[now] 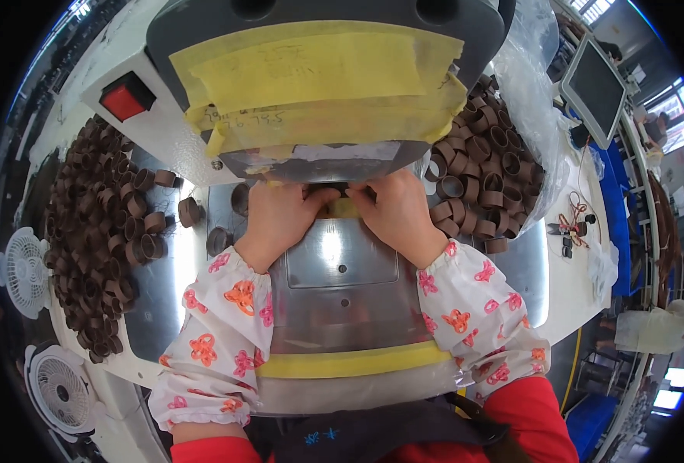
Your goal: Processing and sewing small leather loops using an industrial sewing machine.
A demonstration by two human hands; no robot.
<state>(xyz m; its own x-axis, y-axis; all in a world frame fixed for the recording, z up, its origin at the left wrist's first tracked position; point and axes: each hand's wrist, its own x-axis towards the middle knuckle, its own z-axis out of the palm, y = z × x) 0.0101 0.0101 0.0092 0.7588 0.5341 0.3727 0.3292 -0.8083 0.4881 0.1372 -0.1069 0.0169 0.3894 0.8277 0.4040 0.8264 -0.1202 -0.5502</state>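
A small yellowish piece [345, 207] sits pinched between the fingers [320, 199] of both hands, flat on the shiny metal plate [340, 262], right at the machine's dark mouth, mostly hidden, its shape hard to tell.

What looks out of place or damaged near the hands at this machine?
A few brown rings lie loose on the metal plate, apart from the left pile. The yellow tape on the machine head is wrinkled and peeling at one corner.
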